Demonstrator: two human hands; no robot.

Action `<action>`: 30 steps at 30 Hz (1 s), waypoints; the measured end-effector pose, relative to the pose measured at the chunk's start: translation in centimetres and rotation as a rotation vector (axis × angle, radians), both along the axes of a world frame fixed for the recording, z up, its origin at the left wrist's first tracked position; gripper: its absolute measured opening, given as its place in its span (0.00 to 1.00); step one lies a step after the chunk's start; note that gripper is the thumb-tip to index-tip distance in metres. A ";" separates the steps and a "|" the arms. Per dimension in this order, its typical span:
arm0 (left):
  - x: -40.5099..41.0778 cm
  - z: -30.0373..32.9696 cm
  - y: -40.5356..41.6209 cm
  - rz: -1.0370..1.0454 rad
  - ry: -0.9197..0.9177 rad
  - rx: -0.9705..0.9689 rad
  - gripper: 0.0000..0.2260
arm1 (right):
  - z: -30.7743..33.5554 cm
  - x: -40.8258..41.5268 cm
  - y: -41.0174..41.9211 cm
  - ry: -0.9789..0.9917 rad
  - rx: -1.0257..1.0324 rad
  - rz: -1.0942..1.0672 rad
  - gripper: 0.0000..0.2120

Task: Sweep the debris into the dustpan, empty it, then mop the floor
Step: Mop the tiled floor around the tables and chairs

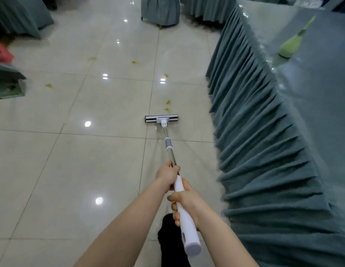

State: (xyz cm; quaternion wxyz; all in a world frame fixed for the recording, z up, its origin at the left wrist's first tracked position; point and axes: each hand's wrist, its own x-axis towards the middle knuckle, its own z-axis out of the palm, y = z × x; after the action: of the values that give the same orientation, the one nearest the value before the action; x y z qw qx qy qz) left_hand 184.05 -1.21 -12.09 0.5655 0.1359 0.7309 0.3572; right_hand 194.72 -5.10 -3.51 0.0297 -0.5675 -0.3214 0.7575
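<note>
1. The mop [168, 147] is held in both hands, its long axis running straight ahead from the fingers; the mop head [161, 119] lies flat on the floor [71, 160], well ahead
2. The left hand [167, 173], the nearer to the head, is curled round the shaft; the right hand [185, 202] is wrapped round the white grip
3. Yellow scraps [167, 102] lie just beyond the head
4. A draped table [254, 112] borders the glossy tiles at the right
</note>
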 end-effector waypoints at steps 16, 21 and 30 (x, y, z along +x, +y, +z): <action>-14.8 2.0 39.6 -0.096 0.181 -0.053 0.05 | 0.2 -14.5 39.7 0.041 0.026 -0.021 0.20; -19.3 2.1 49.3 -0.060 0.165 -0.050 0.14 | -0.2 -19.0 49.5 0.039 0.045 -0.056 0.18; -31.4 0.5 69.1 -0.053 0.160 -0.026 0.14 | -2.3 -31.2 69.4 0.001 0.013 -0.021 0.21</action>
State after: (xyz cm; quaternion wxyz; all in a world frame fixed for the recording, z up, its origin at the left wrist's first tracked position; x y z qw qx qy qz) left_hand 152.66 67.88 -11.64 0.5162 0.1759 0.7744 0.3208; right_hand 163.51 64.32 -5.84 0.0415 -0.5701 -0.3204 0.7554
